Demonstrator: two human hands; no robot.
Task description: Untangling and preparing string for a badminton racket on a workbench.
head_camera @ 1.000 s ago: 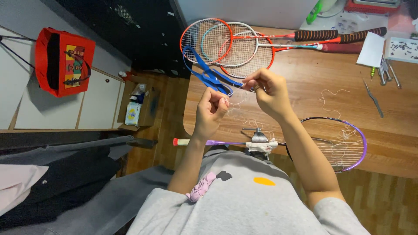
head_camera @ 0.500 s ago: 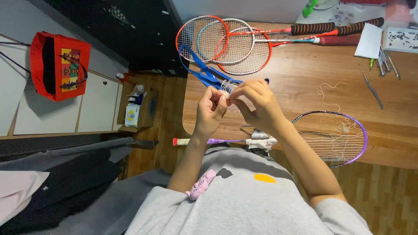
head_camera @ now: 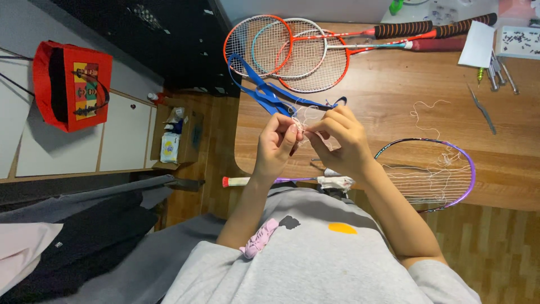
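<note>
Red bag (head_camera: 72, 84): hanging at far left, well off the worktop; no bearing on the hands.
Small cabinet top (head_camera: 174, 141): cluttered with bottles and a box, just left of the worktop's left edge, clear of the work.
Blue strap (head_camera: 264, 93): trailing from the left edge of the worktop up towards the hands; a loop close enough to catch the thread, best kept pushed aside.
Left hand (head_camera: 275, 147): raised above the worktop near its front-left corner, grip closed in a pinch on the white string (head_camera: 302, 119).
White string: thin, tangled bunch held between both hands, above the worktop's left half; strands too fine to trace singly.
Doing it well, as a judgement: short steady pulls, one strand at a time, slack kept up off the worktop so nothing snags.
Right hand (head_camera: 340, 143): touching the left at the fingertips, grip also clamped on the same string, thumb and forefinger together.
Purple racket (head_camera: 427, 171): lying along the front edge of the worktop, handle under the wrists, head to the right with its stringing loose and partly missing.
Loose thread (head_camera: 424, 110): curled on bare wood behind the purple racket, apart from the hands.
Three rackets (head_camera: 298, 48): stacked at the back-left, handles running right along the back edge.
Small tools (head_camera: 495, 84): near the back-right corner, beside a white paper sheet (head_camera: 477, 45); well apart, out of the way.
</note>
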